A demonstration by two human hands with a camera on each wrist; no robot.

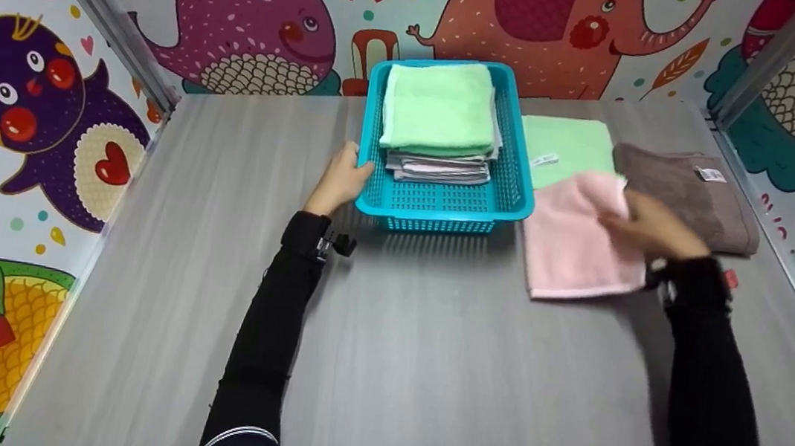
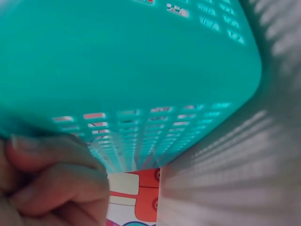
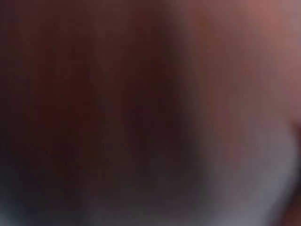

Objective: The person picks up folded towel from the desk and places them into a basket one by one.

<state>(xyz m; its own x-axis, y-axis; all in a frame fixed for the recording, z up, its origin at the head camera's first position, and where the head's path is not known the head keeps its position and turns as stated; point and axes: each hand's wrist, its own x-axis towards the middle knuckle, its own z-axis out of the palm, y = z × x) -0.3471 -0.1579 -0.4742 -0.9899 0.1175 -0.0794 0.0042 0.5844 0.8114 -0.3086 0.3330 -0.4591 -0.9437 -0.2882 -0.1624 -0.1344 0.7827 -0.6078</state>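
A turquoise plastic basket (image 1: 436,216) stands at the back of the table, with a folded green towel (image 1: 440,108) on top of several grey and white folded cloths (image 1: 441,170). My left hand (image 1: 341,181) grips the basket's left rim; the left wrist view shows its curled fingers (image 2: 66,183) against the perforated wall. To the right of the basket, my right hand (image 1: 648,225) holds a pink towel (image 1: 575,243) by its upper right part. The towel hangs partly over another green towel (image 1: 571,145). The right wrist view is too dark and blurred to tell details.
A folded brown towel (image 1: 685,192) with a white label lies behind my right hand. A small red item (image 1: 730,278) shows beside the right wrist. Cartoon-printed walls (image 1: 256,20) border the grey wood-grain table (image 1: 440,377) at the back and sides.
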